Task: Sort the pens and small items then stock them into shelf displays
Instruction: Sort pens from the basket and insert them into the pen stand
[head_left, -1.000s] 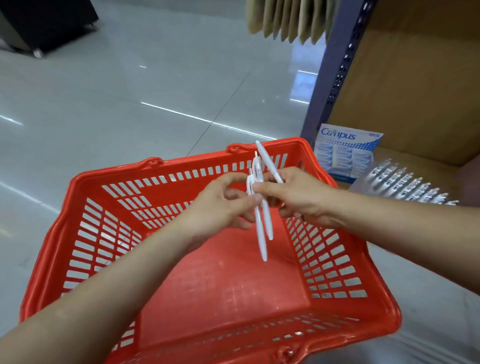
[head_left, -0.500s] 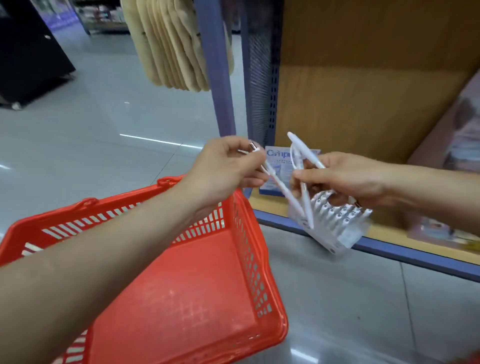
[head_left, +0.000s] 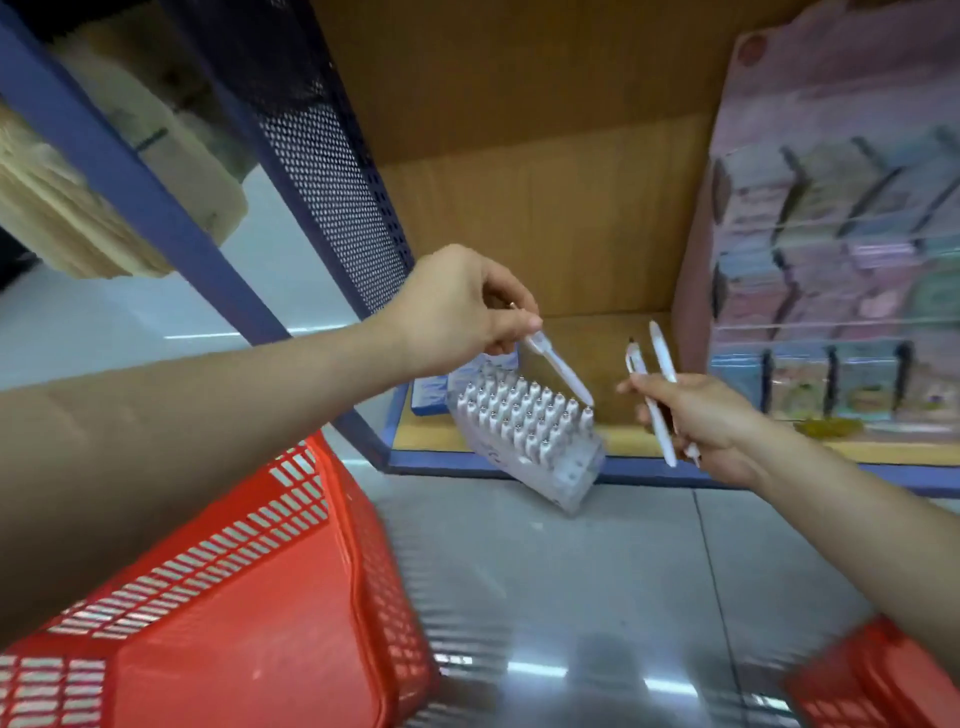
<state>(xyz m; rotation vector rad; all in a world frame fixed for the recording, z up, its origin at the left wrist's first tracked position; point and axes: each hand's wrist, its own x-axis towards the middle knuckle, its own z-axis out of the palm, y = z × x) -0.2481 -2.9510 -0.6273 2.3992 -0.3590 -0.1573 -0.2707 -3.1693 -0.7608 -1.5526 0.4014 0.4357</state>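
**Shelf bay, bottom level.** The shelf board (head_left: 592, 338) is wood-grain with a blue front lip, and a wood-grain back panel (head_left: 545, 208) stands behind it. The left wall of the bay is a blue perforated metal panel (head_left: 332, 171), with a blue upright (head_left: 130, 176) slanting across in front of it. Tan hanging goods (head_left: 78, 218) show beyond the upright, blurred.

**Pen display box** (head_left: 524, 436). It holds rows of white pens standing on end. The box is tilted, its lower end overhanging the blue lip above the floor. A blue-and-white carton (head_left: 430, 397) sits just behind it on the board.

**Your left hand** (head_left: 462, 306). Thumb and fingers pinch the top of one white pen (head_left: 558, 369). The pen slants down to the right, its tip at the far right corner of the display box; whether it touches cannot be told.

**Your right hand** (head_left: 696, 421). The fingers curl round two white pens (head_left: 664, 364), fanned in a narrow V, apart from the box and to its right.

**Right of the bay.** A pink display card (head_left: 831, 234) carries packaged items, blurred.

**Floor** (head_left: 571, 597). Grey glossy tile with light reflections. A red basket (head_left: 234, 597) stands at lower left under your left forearm. The corner of a second red basket (head_left: 883, 680) shows at lower right.
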